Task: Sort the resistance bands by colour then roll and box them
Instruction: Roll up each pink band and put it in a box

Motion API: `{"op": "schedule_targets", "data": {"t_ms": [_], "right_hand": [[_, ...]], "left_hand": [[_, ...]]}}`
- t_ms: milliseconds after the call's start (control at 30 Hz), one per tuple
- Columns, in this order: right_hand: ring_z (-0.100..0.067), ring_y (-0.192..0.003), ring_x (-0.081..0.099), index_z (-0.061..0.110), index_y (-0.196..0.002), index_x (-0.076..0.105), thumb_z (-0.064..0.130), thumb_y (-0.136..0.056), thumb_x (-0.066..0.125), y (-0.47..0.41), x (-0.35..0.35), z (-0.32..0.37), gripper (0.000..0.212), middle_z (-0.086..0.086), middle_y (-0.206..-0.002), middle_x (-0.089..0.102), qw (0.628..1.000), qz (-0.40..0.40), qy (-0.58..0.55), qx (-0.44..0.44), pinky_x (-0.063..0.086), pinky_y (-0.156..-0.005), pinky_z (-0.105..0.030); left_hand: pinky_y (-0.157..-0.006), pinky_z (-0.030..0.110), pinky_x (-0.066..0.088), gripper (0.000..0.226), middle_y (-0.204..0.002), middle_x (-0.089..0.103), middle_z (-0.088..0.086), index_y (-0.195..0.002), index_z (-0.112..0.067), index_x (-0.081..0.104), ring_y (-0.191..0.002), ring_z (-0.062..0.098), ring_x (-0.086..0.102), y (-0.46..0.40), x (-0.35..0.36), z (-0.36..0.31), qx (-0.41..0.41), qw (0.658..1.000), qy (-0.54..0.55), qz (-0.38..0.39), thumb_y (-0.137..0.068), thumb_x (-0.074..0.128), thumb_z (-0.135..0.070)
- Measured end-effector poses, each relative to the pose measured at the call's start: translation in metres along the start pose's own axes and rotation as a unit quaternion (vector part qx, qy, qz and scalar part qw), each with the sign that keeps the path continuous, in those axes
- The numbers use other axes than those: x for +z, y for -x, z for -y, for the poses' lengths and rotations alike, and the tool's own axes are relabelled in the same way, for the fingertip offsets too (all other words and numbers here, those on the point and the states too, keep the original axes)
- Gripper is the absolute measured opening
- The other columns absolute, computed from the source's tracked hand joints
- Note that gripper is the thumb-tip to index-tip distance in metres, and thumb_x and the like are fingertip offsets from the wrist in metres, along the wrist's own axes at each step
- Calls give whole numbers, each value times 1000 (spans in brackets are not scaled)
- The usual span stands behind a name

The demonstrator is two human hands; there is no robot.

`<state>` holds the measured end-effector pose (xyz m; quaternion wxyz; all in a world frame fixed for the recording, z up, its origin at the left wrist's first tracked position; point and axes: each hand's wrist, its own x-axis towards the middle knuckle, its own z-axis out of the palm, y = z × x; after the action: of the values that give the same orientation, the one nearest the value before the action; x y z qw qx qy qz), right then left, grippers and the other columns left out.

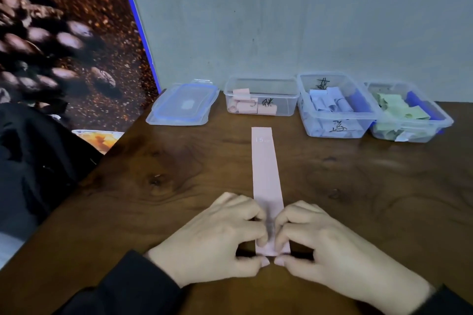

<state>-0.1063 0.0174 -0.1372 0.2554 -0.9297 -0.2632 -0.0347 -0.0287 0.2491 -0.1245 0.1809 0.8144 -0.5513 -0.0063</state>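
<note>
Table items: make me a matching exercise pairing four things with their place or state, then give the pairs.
1. pink band
2. lid stack
3. box of pink rolls
4. box of green bands

A. far left of the row
B. far right of the row
C. flat on the table, near end pinched by both hands
D. directly right of the lids

Pairs: 1-C, 2-A, 3-D, 4-B

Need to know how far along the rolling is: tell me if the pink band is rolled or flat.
Mostly flat: the pink band lies stretched on the table; both hands pinch only its near end.
</note>
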Motion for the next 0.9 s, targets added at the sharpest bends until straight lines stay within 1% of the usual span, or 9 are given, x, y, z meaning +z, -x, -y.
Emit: {"op": "schedule_targets", "data": {"t_ms": [100, 233, 367, 500, 633, 767, 833, 900], "right_hand": [[-3, -106, 51, 35, -90, 65, 41, -93, 67, 0, 2, 3, 7, 24, -103, 54, 1000, -8, -4, 18, 42, -95, -25], [-5, -101, 53, 29, -86, 65, 36, -95, 65, 0, 5, 5, 12, 21, -98, 55, 999, -31, 16, 14, 43, -92, -29], [-2, -97, 51, 31, -92, 64, 32, -97, 61, -2, 5, 7, 6, 21, -94, 55, 998, -38, 31, 29, 41, -93, -27], [-1, -96, 50, 32, -95, 65, 29, -96, 60, -2, 8, 7, 6, 23, -95, 54, 998, -47, 40, 23, 40, -92, -25], [-2, -97, 52, 31, -94, 70, 30, -95, 64, -1, 9, 4, 7, 23, -97, 55, 998, -54, 33, 17, 42, -93, -28], [-1, -99, 53, 33, -94, 71, 37, -93, 66, -1, 8, 2, 6, 24, -98, 55, 998, -50, 35, 10, 43, -93, -28], [-2, -96, 53, 32, -91, 70, 36, -94, 66, -2, 9, 2, 7, 22, -96, 55, 997, -56, 49, 0, 44, -89, -28], [-5, -92, 52, 32, -92, 74, 38, -97, 62, -3, 9, 2, 14, 22, -95, 54, 996, -59, 66, 0, 45, -83, -28]], "left_hand": [[-98, 26, 34, 14, -105, 50, -18, -86, -32, 58, -102, 5, 47, 1, 0, -2, -11, 1000, 3, 4, -85, 67, -41], [-97, 28, 35, 9, -101, 50, -16, -82, -29, 56, -98, 6, 48, -1, 2, -5, -12, 1000, -24, -6, -88, 61, -32], [-95, 28, 36, 10, -96, 49, -16, -81, -28, 58, -97, 6, 47, -1, 6, -5, -37, 999, -22, -16, -90, 53, -28], [-98, 27, 35, 8, -96, 50, -17, -81, -29, 59, -98, 5, 48, -1, 7, -3, -53, 998, -6, -29, -89, 59, -28], [-95, 27, 37, 2, -96, 51, -17, -86, -28, 61, -96, 4, 49, -1, 7, 0, -55, 997, -4, -52, -87, 61, -25], [-92, 22, 35, 7, -92, 49, -17, -82, -27, 65, -92, 2, 47, 1, 6, 1, -38, 998, -10, -48, -87, 64, -31], [-93, 19, 32, 10, -93, 48, -18, -83, -29, 65, -92, 2, 45, 1, 6, 2, -38, 998, -19, -37, -87, 65, -38], [-92, 18, 31, 12, -92, 48, -17, -84, -29, 65, -93, 1, 44, 1, 6, 2, -41, 998, -27, -35, -88, 64, -41]]}}
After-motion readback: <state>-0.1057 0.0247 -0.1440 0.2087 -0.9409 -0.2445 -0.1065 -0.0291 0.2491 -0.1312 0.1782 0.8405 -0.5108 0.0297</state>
